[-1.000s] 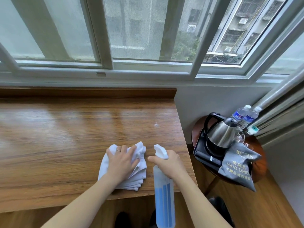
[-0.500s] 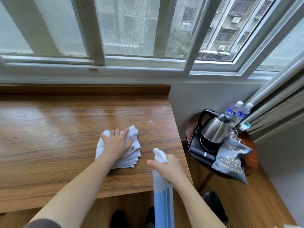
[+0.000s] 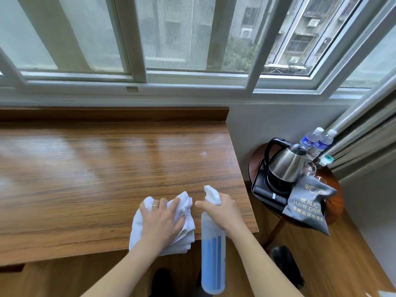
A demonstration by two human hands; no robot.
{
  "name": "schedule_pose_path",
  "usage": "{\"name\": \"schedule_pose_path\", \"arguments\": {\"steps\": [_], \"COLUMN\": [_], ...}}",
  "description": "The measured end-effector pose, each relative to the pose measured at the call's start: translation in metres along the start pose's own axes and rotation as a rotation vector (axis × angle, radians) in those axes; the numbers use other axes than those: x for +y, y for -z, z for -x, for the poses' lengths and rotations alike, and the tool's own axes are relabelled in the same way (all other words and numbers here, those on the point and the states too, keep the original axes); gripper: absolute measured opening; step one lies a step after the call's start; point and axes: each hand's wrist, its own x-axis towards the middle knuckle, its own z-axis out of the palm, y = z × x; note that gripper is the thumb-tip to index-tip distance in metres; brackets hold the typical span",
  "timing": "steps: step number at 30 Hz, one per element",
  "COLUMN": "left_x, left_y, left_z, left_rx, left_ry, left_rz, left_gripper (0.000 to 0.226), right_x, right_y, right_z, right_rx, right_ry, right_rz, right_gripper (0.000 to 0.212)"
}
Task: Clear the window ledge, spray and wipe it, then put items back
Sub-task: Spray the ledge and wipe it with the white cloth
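Spray bottle (image 3: 213, 249) is hanging off the ledge's (image 3: 85, 168) near edge, the right hand (image 3: 222, 211) curling round its neck. Just left, the left hand (image 3: 160, 221) is pressing spread fingers on the white cloth (image 3: 186, 202). Kettle (image 3: 285, 163) is standing beyond the ledge's right end.

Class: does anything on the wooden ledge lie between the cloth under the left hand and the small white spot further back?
Nothing visible does: bare wood separates the white folded cloth under the left hand from the white spot on the wooden ledge.
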Motion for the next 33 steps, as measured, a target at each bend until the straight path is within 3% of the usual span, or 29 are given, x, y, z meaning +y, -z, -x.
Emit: {"name": "schedule_pose_path", "arguments": {"steps": [5,19,33], "left_x": [-0.004,-0.011,0.022], "left_y": [-0.001,-0.005,0.006], "left_z": [-0.009,-0.066,-0.004], "left_rx": [-0.007,-0.083,-0.05], "left_ry": [-0.029,-0.042,0.077], "left_rz": [0.017,0.016,0.059], "left_gripper": [0.046,0.044,0.049], "right_x": [0.005,0.026,0.056], "right_y": [-0.003,-0.011,0.026], "right_z": [0.006,0.022,0.032], "right_rx": [-0.002,0.091,-0.011], "right_ry": [0.011,-0.036,0.065], "right_rz": [0.02,-0.074,0.045], "right_gripper": [0.033,0.045,0.04]}}
